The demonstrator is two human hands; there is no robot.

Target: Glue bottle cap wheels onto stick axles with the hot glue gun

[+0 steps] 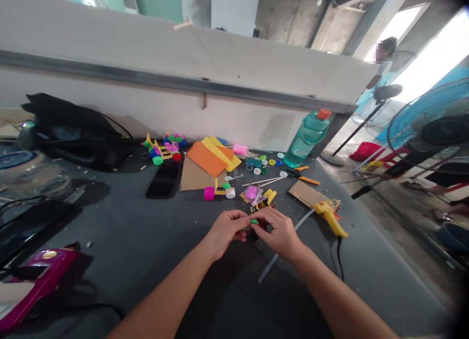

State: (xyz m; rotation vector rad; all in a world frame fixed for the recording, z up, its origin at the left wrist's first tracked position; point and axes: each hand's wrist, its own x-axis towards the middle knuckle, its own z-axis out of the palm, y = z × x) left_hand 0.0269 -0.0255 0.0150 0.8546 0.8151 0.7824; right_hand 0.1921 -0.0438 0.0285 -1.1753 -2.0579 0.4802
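Close together over the dark table, my left hand [230,230] and my right hand [277,230] pinch a small green piece [254,222] between their fingertips. Its exact kind is too small to make out. Just beyond my fingers lie a purple piece in clear plastic wrap [251,193] and some yellow bits [270,196]. A little farther left stands a small wheeled model [220,193] with a pink cap, a white cap and a green piece on top. A clear glue stick [268,267] lies beside my right wrist, partly hidden behind that hand.
A yellow glue gun [330,218] rests on the right, near cardboard [308,194] and orange-handled pliers [309,180]. Behind are loose bottle caps, a teal bottle [306,139], orange paper [208,158], colourful wheeled models [161,151] and a phone [163,180]. A black bag [73,131] lies left; a fan [436,129] stands right.
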